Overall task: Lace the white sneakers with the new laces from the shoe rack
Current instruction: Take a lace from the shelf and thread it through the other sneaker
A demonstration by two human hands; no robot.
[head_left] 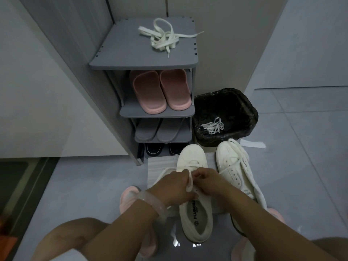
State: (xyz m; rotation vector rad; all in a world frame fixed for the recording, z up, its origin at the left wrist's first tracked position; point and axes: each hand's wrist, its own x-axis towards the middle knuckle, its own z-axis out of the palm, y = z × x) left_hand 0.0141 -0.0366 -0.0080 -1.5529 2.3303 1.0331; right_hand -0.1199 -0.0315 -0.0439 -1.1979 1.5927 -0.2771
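Both hands meet over the near sneaker [195,202]: left hand [173,187] and right hand [207,182] each pinch its lace [190,182], threading eyelets. Next, pull even and cross. 1 more lace [163,37] waits on the shoe rack [120,53].

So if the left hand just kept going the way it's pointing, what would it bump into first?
Most likely the right hand: the left hand points toward it over the sneaker, both pinching the lace, almost touching. Depth is hard to judge here.
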